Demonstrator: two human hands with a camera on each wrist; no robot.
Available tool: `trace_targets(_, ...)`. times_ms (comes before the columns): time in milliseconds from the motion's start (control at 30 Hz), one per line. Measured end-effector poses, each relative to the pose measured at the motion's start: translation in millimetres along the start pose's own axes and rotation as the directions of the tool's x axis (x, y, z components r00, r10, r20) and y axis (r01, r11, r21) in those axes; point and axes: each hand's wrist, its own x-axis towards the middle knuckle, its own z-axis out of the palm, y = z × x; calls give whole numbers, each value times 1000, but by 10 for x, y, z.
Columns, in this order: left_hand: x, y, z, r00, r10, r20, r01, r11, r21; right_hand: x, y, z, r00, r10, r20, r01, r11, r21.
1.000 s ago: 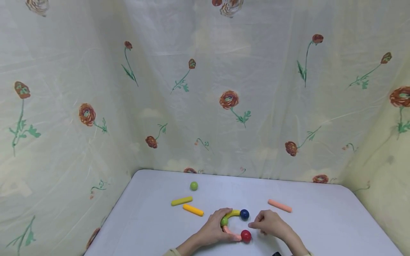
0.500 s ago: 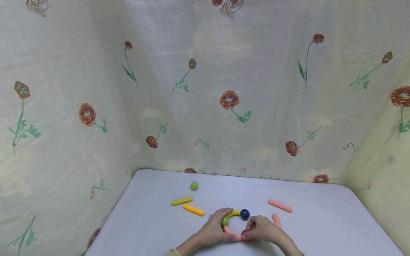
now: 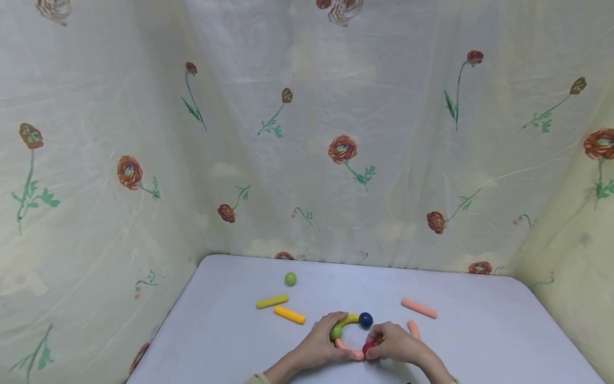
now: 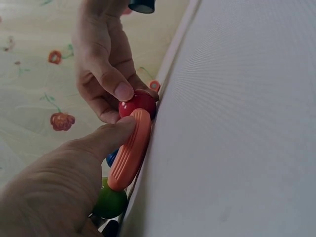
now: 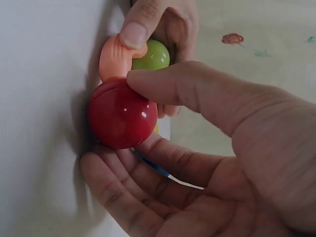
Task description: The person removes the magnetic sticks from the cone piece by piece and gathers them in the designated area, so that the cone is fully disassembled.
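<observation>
A curved chain of toy pieces lies on the table: a blue ball (image 3: 366,320), a curved yellow stick (image 3: 352,319), a green ball (image 3: 336,333), a curved salmon stick (image 4: 131,153) and a red ball (image 5: 121,116). My left hand (image 3: 317,344) holds the chain from its left side. Its thumb presses the salmon stick near the red ball, and its fingers reach round by the green ball and yellow stick. Between thumb and fingers, my right hand (image 3: 395,344) pinches the red ball against the end of the salmon stick.
A loose green ball (image 3: 290,279), a straight olive-yellow stick (image 3: 272,302) and a straight orange-yellow stick (image 3: 289,314) lie to the left. Right of the chain are a straight salmon stick (image 3: 419,309) and a curved salmon stick (image 3: 413,329). Floral curtains (image 3: 307,176) surround the white table (image 3: 489,330).
My right hand has come left and down onto the red ball and now pinches it, uncovering the loose curved salmon stick. The left hand keeps its place on the chain.
</observation>
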Motion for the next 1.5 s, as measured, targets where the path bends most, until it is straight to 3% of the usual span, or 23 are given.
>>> trace_targets(500, 32, -38, 9, 999, 37, -14, -36, 999, 35, 23, 130, -52, 999, 23, 44, -26, 996, 82)
trace_targets(767, 36, -40, 19, 1000, 4, -12, -4, 1000, 18, 31, 177, -72, 996, -1, 95, -12, 989, 145)
trace_targets(1233, 37, -24, 13, 1000, 8, -21, -8, 1000, 5, 94, 125, 15, 986, -110, 123, 97, 990, 107)
trace_targets(1500, 33, -17, 27, 999, -6, -35, 7, 1000, 10, 75, 101, 3, 991, -89, 105, 78, 992, 102)
